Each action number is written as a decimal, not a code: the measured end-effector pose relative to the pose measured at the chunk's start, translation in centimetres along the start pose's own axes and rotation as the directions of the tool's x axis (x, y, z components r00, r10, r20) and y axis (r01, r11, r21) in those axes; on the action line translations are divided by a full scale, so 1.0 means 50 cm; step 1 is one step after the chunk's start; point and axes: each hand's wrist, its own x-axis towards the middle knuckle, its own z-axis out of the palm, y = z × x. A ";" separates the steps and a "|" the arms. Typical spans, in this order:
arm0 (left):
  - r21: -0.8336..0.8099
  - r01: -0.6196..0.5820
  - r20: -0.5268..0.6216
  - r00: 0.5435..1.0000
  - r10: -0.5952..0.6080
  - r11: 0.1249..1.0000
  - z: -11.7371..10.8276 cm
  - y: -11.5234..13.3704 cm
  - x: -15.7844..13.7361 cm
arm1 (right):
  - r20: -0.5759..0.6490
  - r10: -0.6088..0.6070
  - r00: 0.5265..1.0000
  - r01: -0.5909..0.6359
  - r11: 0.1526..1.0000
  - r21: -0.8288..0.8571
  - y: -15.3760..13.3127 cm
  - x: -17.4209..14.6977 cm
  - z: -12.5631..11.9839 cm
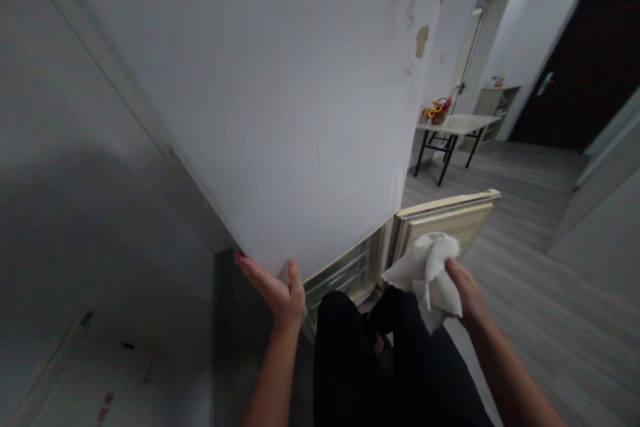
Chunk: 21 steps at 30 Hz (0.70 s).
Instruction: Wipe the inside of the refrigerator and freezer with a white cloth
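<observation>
A white refrigerator door [295, 113], the upper one, fills the middle of the head view, with a few stains and a brown patch near its right edge. My left hand [277, 290] grips its lower left corner, thumb against the front and fingers at the side edge. In my right hand [465, 287] is a crumpled white cloth [433, 273]; some fingers are hidden behind it. The cloth is in front of the lower refrigerator door [450, 213], which stands swung out to the right. Wire-like shelves [345, 273] show inside the lower compartment.
My knees [350, 333] are bent below the upper door. A white panel [100, 213] rises on the left. Farther back are a folding table [463, 123] with a flower basket [437, 112], a low shelf [503, 107] and a dark door [585, 67]. The floor [530, 213] is grey wood-look.
</observation>
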 end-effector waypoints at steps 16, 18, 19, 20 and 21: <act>0.264 0.111 -0.065 0.993 -0.097 0.958 0.061 -0.036 -0.002 | 0.222 0.435 0.872 -0.483 0.837 0.257 0.377 0.249 -0.164; 0.319 0.163 0.015 0.984 -0.177 0.934 0.077 -0.013 -0.091 | 0.302 0.426 0.853 -0.504 0.823 0.263 0.372 0.268 -0.158; 0.308 0.199 0.041 0.974 -0.222 0.930 0.088 0.007 -0.147 | 0.330 0.408 0.851 -0.495 0.833 0.245 0.367 0.273 -0.153; 0.257 0.257 0.174 0.936 -0.307 0.931 0.101 0.031 -0.205 | 0.338 0.384 0.859 -0.467 0.859 0.212 0.362 0.276 -0.148; 0.225 0.340 0.390 0.827 -0.404 0.913 0.115 0.060 -0.262 | 0.321 0.353 0.879 -0.416 0.896 0.154 0.358 0.277 -0.143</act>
